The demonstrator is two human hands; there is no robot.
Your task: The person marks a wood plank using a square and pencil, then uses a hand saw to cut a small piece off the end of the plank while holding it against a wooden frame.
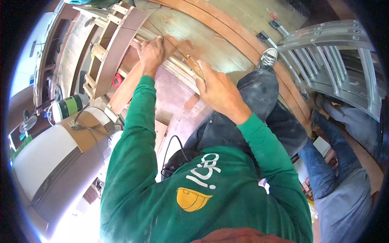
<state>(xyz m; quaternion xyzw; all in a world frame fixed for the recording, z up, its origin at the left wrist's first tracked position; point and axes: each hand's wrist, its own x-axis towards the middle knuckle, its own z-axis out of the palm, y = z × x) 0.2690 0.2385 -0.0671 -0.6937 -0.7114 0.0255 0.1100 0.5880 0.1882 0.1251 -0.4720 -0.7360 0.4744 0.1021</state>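
Observation:
My right hand (221, 91) is closed around a tool with a wooden handle (195, 68). A thin dark edge runs from that handle toward my left hand; its exact kind is hard to make out. My left hand (152, 56) grips a reddish-brown wooden board (129, 87), with the thumb on top and the other fingers partly hidden. The board slants from the lower left up to the tool. Pale wooden strips (181, 72) lie under and beside both hands. Reddish dust marks the light plywood surface (225, 54) around the tool's far end.
A slatted wooden frame (117, 44) stands at left, with a red tape measure (117, 80) beside it. Long brown boards (239, 34) curve along the far side. An aluminium ladder (344, 77) lies at right, near another person's legs (324, 166). White rounded furniture (48, 152) occupies the left.

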